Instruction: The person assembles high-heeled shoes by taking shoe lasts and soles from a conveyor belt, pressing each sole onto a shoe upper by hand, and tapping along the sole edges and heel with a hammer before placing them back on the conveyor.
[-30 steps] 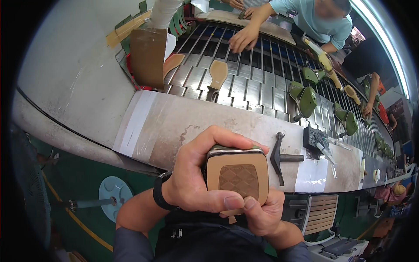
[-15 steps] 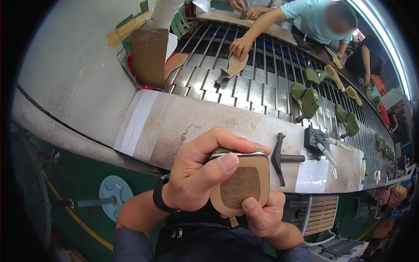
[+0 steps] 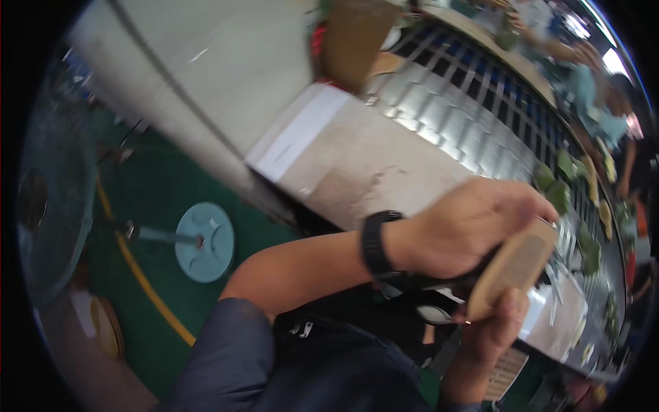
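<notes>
A shoe (image 3: pixel 516 269) with a tan sole is in both my hands, tilted, its sole facing up and to the right. My left hand (image 3: pixel 467 223), with a black band on the wrist, closes over its far end; motion blurs the fingers. Around the near end my right hand (image 3: pixel 495 329) is closed, thumb on the sole's edge. My left hand and wrist hide most of the shoe's upper. Below the hands is the dark front of my clothing, with a small zip pull.
Beyond the pale work ledge (image 3: pixel 371 154) runs a metal slat conveyor (image 3: pixel 439 103) carrying green shoes (image 3: pixel 564 165) to the right. A brown cardboard piece (image 3: pixel 357 44) stands at its left. Co-workers (image 3: pixel 590 89) are across it. A blue round stand base (image 3: pixel 204 242) and a fan (image 3: pixel 51 206) are at left.
My view has swung, so ledge and conveyor appear more slanted. The shoe and both hands have moved right in the picture, and the sole, facing me before, is now seen more edge-on.
</notes>
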Demonstrator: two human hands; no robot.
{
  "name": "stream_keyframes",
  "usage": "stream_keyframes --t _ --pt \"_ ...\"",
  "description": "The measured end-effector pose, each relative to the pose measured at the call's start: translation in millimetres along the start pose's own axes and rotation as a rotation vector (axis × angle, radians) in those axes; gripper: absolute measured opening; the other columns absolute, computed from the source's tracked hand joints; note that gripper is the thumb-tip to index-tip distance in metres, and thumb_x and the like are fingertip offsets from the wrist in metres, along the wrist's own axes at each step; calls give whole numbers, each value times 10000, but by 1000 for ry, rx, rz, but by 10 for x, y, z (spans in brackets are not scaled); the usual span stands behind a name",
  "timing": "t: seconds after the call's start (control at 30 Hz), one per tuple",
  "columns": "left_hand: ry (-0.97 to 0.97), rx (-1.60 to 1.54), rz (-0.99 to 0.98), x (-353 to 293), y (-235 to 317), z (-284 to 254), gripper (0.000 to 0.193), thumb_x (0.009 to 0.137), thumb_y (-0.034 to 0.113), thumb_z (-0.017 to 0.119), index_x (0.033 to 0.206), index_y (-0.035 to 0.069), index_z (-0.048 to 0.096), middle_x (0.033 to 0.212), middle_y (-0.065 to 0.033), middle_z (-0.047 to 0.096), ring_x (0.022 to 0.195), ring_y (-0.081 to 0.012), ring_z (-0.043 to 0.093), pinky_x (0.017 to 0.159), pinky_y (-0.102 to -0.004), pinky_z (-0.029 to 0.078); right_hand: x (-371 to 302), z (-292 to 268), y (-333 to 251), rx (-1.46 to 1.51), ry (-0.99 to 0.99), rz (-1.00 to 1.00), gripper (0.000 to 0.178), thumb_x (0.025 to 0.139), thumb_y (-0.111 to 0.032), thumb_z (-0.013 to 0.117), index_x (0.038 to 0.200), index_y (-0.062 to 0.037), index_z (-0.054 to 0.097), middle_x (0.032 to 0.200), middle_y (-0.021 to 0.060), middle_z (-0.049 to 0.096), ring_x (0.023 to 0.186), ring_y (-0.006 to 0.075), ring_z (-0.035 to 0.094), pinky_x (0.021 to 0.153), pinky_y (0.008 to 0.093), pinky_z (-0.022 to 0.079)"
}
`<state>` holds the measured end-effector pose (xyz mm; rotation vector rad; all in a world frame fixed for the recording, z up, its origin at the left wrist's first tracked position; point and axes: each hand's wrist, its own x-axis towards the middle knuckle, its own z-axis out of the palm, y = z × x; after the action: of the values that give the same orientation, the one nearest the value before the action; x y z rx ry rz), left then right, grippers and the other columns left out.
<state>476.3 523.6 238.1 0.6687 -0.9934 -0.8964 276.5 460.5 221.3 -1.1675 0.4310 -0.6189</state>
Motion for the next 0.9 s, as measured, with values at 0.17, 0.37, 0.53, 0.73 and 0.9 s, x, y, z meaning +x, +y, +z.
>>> stream_keyframes --t 0.17,0.37,0.53,0.73,0.9 --pt "-35 -11 104 52 -161 64 504 1126 439 555 1289 -26 662 1092 -87 730 1028 -130 646 924 -296 530 -71 -219 197 -112 141 -109 541 1125 -415 467 1390 56 491 811 168 682 562 181 619 476 237 508" --pt "76 96 120 -127 -29 157 339 1097 283 606 1116 -34 725 943 -148 750 872 -207 706 819 -325 554 -55 -582 320 -108 -25 -138 574 1128 -462 444 1409 35 510 688 75 579 499 142 522 654 322 543" --pt "67 77 134 -143 -75 171 320 1066 265 643 1063 -41 738 931 -160 757 859 -252 722 816 -344 559 -106 -477 376 -60 235 -165 569 1127 -474 439 1401 17 525 644 43 544 461 135 472 683 346 540" --pt "127 144 255 -251 -136 222 318 1031 277 692 1095 -33 721 911 -201 769 836 -340 762 788 -381 575 -114 -733 441 -163 66 -182 584 1125 -522 389 1294 8 565 638 47 513 515 151 492 526 242 440" --pt "77 267 284 -280 -177 115 386 1031 274 690 1271 -21 627 890 -205 759 822 -372 756 775 -395 572 -21 -776 323 -93 -112 -102 556 1130 -493 404 1303 13 556 696 25 500 519 136 458 582 250 463"
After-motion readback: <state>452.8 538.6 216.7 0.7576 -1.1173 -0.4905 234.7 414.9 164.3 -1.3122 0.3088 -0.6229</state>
